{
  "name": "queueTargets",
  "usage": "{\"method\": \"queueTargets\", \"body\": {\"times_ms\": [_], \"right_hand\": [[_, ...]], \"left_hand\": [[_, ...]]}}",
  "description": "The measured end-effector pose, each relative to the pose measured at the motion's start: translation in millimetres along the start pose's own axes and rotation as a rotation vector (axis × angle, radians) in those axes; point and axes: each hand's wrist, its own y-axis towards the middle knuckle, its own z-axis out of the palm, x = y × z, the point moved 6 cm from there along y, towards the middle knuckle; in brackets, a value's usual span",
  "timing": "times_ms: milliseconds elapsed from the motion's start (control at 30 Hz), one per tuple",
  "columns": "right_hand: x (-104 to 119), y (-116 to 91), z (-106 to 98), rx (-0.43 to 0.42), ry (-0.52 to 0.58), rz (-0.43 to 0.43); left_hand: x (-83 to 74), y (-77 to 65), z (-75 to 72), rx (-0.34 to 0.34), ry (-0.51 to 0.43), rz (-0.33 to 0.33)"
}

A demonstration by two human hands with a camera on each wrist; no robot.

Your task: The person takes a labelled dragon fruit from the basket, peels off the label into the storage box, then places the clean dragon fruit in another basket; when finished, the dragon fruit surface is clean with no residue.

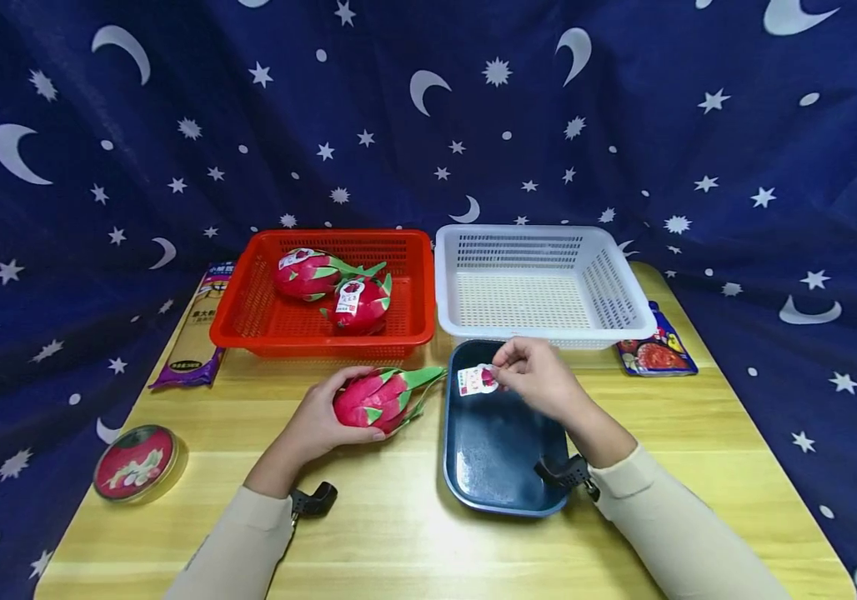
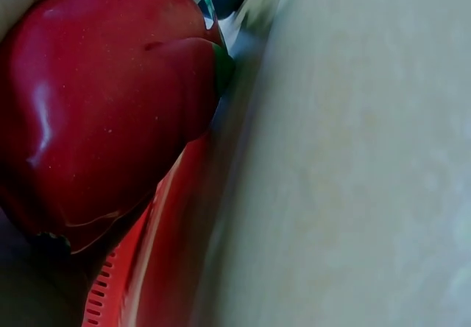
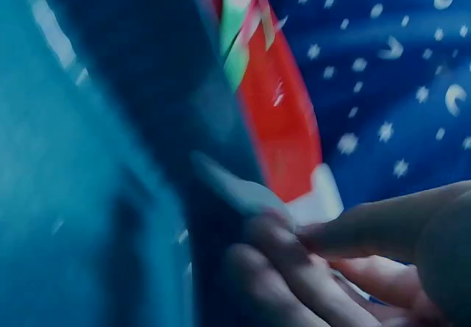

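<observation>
Centre-left of the frame, my left grip [image 1: 321, 418] curls round a plump, pink-and-green dragon fruit [image 1: 374, 400]; loosening could let it roll. Centre-right, my right grip [image 1: 538, 377] pinches a small white label [image 1: 473, 380] above the dark-blue, rectangular plastic tray [image 1: 499, 462]; any tacky backing could make it cling.

Far edge: starry cloth [image 1: 398, 133] hangs right behind both baskets.
Red basket [image 1: 323, 344]: two dragon fruits [image 1: 361, 315] take up its right and middle; free room at its left end.
White basket [image 1: 522, 298]: open from above; barely a sliver between it and the red one.
Blue tray [image 1: 503, 492]: right hand [image 1: 539, 375] and label [image 1: 472, 381] obstruct the far end; near-left part reachable from above.
Tray's left: leaf tips of the held dragon fruit [image 1: 368, 402] pinch the lane; it widens nearward.
Left surface [image 1: 226, 442]: passable between round tin [image 1: 136, 462] and left hand [image 1: 321, 421].
</observation>
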Motion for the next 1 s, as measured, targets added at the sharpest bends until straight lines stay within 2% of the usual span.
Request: {"method": "queueTargets", "body": {"times_ms": [133,233,367,633,767,1000], "right_hand": [[-22.1,-1.3,-3.9,0.076,-0.2,0.024],[-27.7,-4.7,-8.0,0.085,-0.275,0.027],[-32.2,-7.8,-17.0,0.087,-0.243,0.034],[-39.4,1.8,-31.1,0.118,-0.176,-0.006],[-29.4,6.5,-31.3,0.144,-0.182,-0.058],[-3.1,18.3,-20.2,0.208,-0.236,-0.132]], "left_hand": [[1.4,-0.7,-1.2,-0.005,0.004,-0.004],[1.9,-0.3,-1.1,0.001,0.005,-0.007],[2.3,0.6,-0.7,0.004,0.003,-0.011],[3.0,0.8,0.8,0.001,0.002,-0.011],[2.2,0.9,1.6,0.006,0.003,-0.011],[2.8,0.1,1.5,0.009,-0.027,-0.02]]}}
